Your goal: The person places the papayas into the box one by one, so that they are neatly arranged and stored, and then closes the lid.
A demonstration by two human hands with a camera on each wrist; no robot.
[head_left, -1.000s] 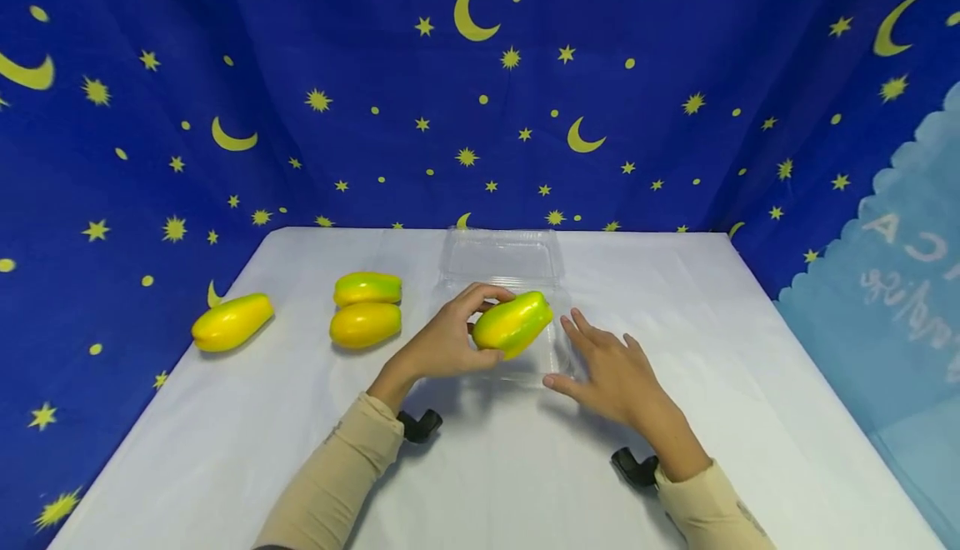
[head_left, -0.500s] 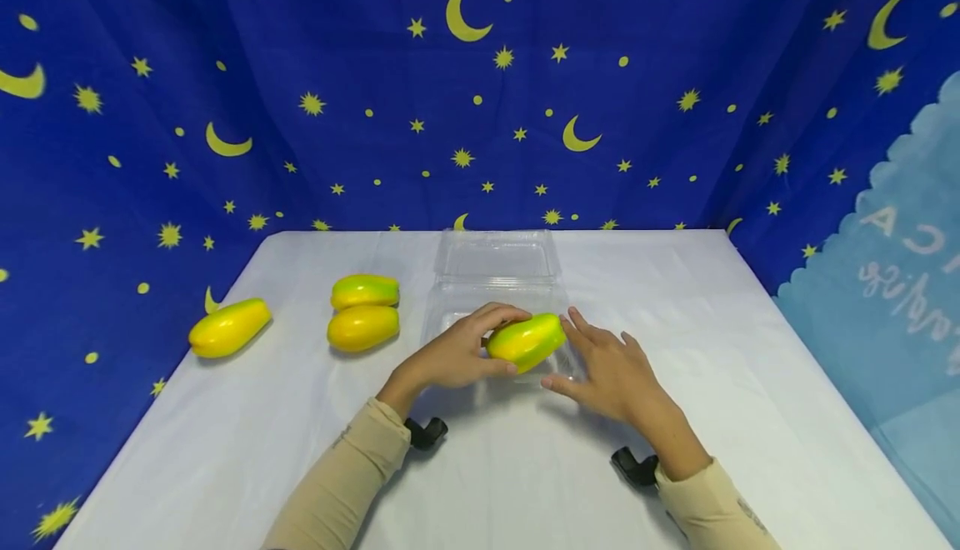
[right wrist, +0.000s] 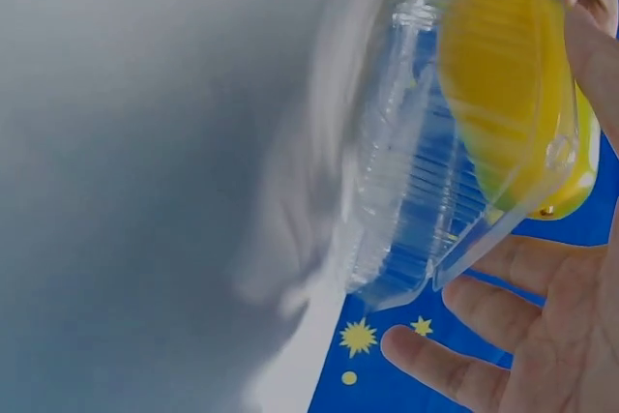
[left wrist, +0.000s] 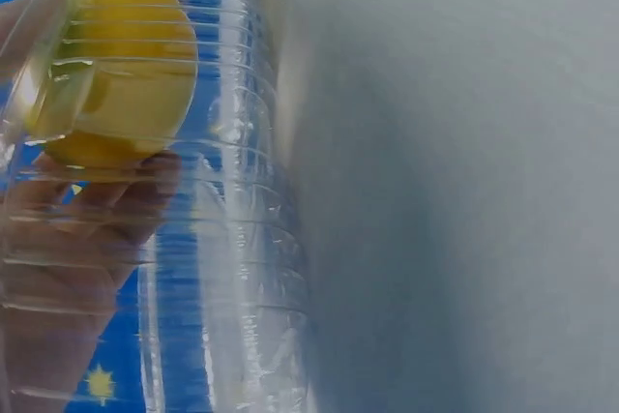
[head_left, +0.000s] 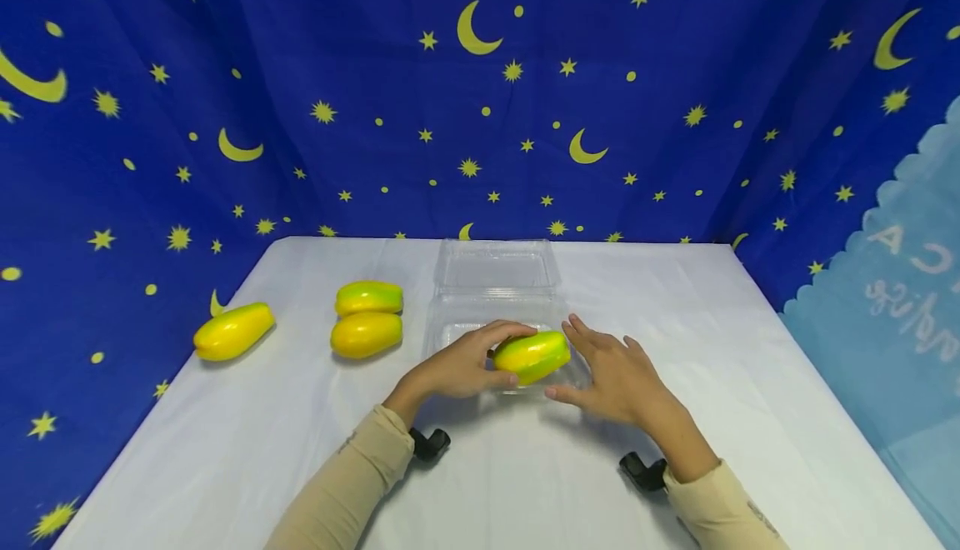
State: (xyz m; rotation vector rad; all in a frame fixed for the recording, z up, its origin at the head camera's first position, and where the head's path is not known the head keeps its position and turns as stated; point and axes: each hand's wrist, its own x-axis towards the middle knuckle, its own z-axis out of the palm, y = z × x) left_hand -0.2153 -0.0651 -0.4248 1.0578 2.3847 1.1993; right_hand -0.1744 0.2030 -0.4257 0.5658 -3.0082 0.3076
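yellow-green papaya [head_left: 532, 356] gripped in left hand [head_left: 457, 367] over thin clear clamshell tray [head_left: 450, 317] (flimsy, probably); smooth, likely light, best held mid-body; right hand [head_left: 618, 375] fingers spread, holding nothing.

Yellow-green mango [head_left: 532, 356]: oblong, glossy, green along upper side, yellow below. Lies roughly level, long axis across the view, right end tipped slightly up. Sits inside the near tray of the clear plastic clamshell container [head_left: 450, 327], toward its front right part; whether it rests on the tray floor cannot be told. Left wrist view shows the fruit [left wrist: 116, 60] through ribbed clear wall.

Container: transparent, hinged, open. Lid half lies flat behind the tray, on the far side. Walls ribbed. Stands at mid-table on the white cloth.
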